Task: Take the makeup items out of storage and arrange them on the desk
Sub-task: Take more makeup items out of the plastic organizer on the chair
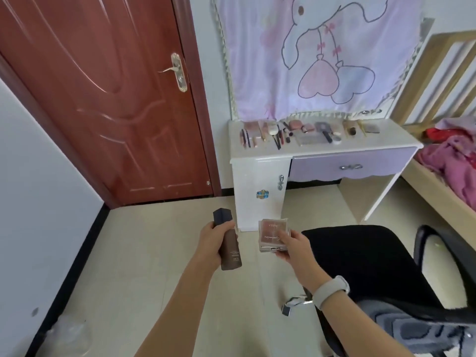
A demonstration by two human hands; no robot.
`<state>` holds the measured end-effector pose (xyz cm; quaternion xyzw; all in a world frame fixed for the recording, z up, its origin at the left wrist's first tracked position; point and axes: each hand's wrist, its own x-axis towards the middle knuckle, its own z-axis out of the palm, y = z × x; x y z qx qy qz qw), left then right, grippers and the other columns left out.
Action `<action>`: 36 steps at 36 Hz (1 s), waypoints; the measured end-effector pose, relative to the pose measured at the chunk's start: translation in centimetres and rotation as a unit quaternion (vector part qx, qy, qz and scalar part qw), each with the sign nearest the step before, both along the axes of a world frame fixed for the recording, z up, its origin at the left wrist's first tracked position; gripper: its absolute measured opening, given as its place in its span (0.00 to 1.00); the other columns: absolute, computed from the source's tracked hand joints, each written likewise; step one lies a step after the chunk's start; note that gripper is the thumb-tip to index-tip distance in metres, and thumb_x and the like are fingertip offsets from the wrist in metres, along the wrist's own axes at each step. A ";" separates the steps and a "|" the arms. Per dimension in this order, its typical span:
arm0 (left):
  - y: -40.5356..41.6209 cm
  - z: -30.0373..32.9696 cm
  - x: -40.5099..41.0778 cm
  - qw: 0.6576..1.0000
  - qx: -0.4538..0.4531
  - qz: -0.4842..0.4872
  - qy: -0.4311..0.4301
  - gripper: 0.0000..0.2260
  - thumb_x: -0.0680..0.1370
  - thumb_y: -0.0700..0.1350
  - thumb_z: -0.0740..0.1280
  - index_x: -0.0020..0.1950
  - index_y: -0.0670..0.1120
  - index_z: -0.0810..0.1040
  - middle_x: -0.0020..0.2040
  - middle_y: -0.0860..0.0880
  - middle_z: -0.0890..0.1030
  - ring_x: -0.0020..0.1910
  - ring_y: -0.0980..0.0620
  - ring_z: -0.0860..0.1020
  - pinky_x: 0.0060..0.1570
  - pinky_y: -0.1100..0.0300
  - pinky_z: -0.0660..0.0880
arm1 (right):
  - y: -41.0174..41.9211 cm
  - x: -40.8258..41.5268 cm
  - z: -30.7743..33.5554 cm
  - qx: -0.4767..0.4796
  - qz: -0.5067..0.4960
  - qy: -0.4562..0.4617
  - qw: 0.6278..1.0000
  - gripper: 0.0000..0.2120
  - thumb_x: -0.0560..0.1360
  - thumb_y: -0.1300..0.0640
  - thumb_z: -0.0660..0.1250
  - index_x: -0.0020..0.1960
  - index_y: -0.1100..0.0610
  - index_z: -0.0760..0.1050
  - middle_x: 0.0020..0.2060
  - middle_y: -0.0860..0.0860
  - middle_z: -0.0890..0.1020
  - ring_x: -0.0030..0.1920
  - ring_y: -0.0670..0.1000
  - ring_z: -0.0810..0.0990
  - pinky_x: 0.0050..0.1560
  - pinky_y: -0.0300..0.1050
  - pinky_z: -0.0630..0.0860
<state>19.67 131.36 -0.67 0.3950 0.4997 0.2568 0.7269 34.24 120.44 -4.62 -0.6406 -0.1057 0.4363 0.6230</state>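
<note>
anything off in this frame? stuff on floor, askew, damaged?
One oddity: a small dark and silver item lies loose on the floor tile beside the black chair, away from the desk. Too blurred to identify. The makeup on the desk looks orderly.

Pretty bright, even daylight all over, no harsh shadows anywhere. Glossy door picks up streaky white glare, and the desk front has a soft sheen just beyond the fingers of the right hand. Wide-angle lens bends the door frame and wall edges hard toward the left side. Whole thing's a bit soft; the small stuff on the desktop, far past the fingertips, is smeary, and print on the bottle is unreadable.
</note>
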 end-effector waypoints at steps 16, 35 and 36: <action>22.5 -3.9 20.1 0.999 -0.022 -0.031 0.007 0.07 0.74 0.39 0.70 0.49 0.39 0.74 0.32 0.42 0.77 0.30 0.47 0.76 0.33 0.54 0.76 | 19.8 20.0 -4.3 0.002 -0.091 0.049 0.995 0.07 0.77 0.59 0.64 0.54 0.58 0.74 0.41 0.53 0.80 0.39 0.50 0.78 0.34 0.38 0.75; 44.1 -6.5 41.8 0.996 -0.021 -0.089 0.024 0.07 0.74 0.42 0.70 0.50 0.45 0.76 0.37 0.43 0.82 0.36 0.46 0.80 0.40 0.52 0.78 | 38.8 38.6 -4.8 -0.095 -0.111 -0.007 0.989 0.05 0.76 0.60 0.63 0.49 0.61 0.76 0.35 0.53 0.78 0.33 0.49 0.75 0.31 0.39 0.71; 44.5 -6.8 42.2 0.995 -0.023 -0.089 0.024 0.07 0.74 0.42 0.70 0.51 0.45 0.76 0.36 0.44 0.82 0.37 0.45 0.80 0.41 0.50 0.78 | 39.2 39.2 -4.8 -0.100 -0.108 -0.006 0.989 0.05 0.76 0.60 0.63 0.49 0.61 0.76 0.35 0.53 0.78 0.34 0.50 0.75 0.32 0.40 0.72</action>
